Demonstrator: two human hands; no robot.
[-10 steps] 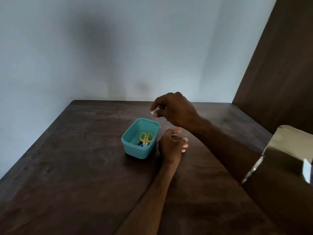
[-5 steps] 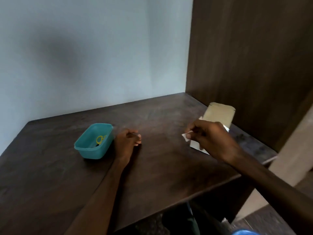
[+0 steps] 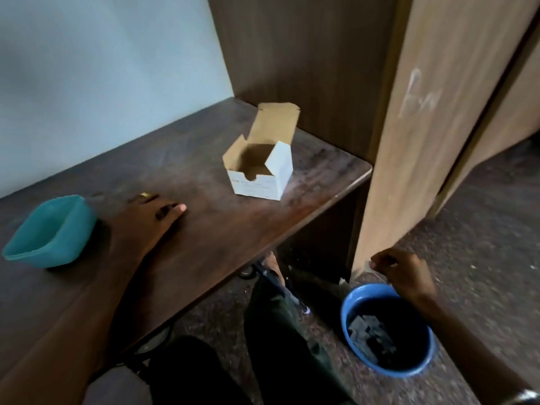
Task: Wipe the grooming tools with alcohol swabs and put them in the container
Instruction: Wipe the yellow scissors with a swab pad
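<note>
Hands apart: left flat on tabletop, right over floor bin

Left hand (image 3: 146,220) rests palm down on the dark wooden tabletop (image 3: 233,223), fingers straight and loosely spread, pointing toward the far right. A small gold-coloured item (image 3: 144,194) shows at the hand's far edge; what it is cannot be told. Teal plastic container (image 3: 49,232) stands just beside this hand, at the left edge of view, apart from it. Its contents are hidden from this angle.

Cardboard box (image 3: 258,173), white outside and brown inside, stands open near the tabletop's right edge, its lid flap upright at the back. Interior looks dark; any contents cannot be made out.

Right hand (image 3: 400,268) is off the tabletop, beyond its right front corner, held above the rim of a blue bin (image 3: 385,328) on the speckled floor. Fingers are curled, tips drawn together; a pale, thin scrap (image 3: 372,266) shows at the fingertips, too blurred to identify, and whether it is pinched cannot be confirmed. Dark scraps lie inside the bin. A light wooden panel (image 3: 438,112) stands upright beside the tabletop's right edge, faint chalk marks on its face
</note>
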